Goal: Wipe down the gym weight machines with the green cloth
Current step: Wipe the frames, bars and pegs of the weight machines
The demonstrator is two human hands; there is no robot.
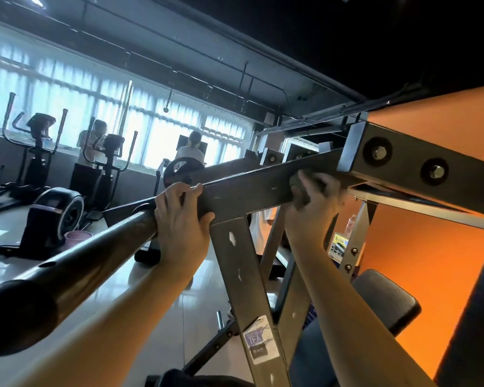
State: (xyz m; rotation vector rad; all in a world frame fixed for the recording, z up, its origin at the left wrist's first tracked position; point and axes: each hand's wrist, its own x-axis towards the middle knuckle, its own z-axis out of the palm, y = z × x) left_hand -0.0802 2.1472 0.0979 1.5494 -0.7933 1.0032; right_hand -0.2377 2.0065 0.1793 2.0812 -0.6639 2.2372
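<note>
A dark steel weight machine fills the view, its square crossbeam (252, 182) slanting up to the right. My left hand (183, 219) grips the beam where it meets a round black bar (76, 263), fingers curled over the top edge. Against the beam's face, close to a bolted joint (403, 160), my right hand (316, 199) presses a bunched dark-green cloth (298, 188). That hand is blurred, and most of the cloth is hidden under its fingers.
A slanted upright (249, 289) with a sticker runs down below the beam. A black padded seat (386, 297) lies at lower right before an orange wall (436, 261). Elliptical trainers (39, 152) and two people stand by the far windows.
</note>
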